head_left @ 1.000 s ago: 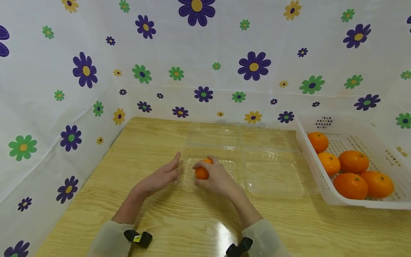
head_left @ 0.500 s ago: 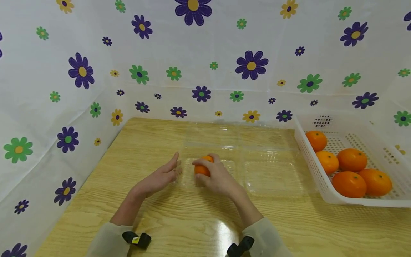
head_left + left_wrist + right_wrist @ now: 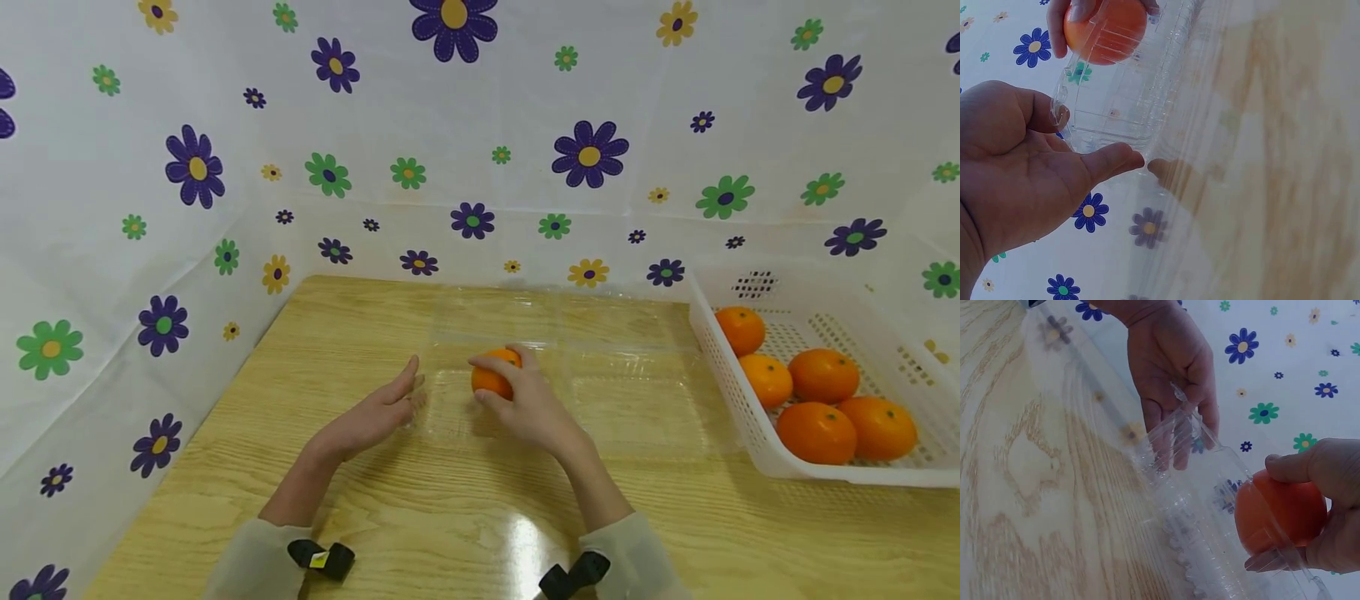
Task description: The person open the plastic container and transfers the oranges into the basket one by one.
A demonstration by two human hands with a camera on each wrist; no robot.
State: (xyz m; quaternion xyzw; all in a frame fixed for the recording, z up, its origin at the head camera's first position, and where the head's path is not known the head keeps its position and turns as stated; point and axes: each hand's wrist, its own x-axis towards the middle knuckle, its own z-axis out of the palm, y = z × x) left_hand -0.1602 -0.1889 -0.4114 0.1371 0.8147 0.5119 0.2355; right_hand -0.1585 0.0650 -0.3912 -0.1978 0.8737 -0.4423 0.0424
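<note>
My right hand grips an orange, with fingers and thumb around its sides. It is over the left half of a clear plastic clamshell box. In the right wrist view, the orange shows partly through the box's clear wall. My left hand is at the box's left side, thumb raised and the other fingers extended. Seen from the left wrist, fingertips of that hand rest against the box's corner.
A second clear box section lies to the right, with raised clear lids behind. Farther right stands a white perforated basket holding several oranges. A flowered white cloth hangs behind and left of the wooden table.
My right hand has moved the orange a little to the right and farther back over the box. The left hand has stayed at the box's left side.
</note>
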